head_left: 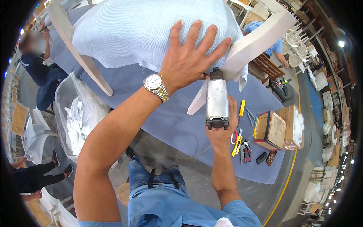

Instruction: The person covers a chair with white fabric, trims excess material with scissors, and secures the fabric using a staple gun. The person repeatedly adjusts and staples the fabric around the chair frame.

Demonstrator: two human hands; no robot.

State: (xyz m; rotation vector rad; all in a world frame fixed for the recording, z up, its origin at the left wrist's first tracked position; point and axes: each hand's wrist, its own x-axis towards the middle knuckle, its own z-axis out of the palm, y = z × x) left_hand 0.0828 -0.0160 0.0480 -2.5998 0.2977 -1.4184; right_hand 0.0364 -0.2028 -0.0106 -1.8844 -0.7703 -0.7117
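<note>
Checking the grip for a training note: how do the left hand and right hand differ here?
The left hand lies flat, fingers spread, pressing the pale blue fabric on the upturned white chair; the right hand is curled around a metal pneumatic stapler. The left wrist wears a watch; the right is bare. Both work at the same chair.

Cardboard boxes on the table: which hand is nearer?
Right. The right hand, gripping the metal stapler, is just left of the cardboard boxes. The left hand lies flat on the blue fabric, farther away.
</note>
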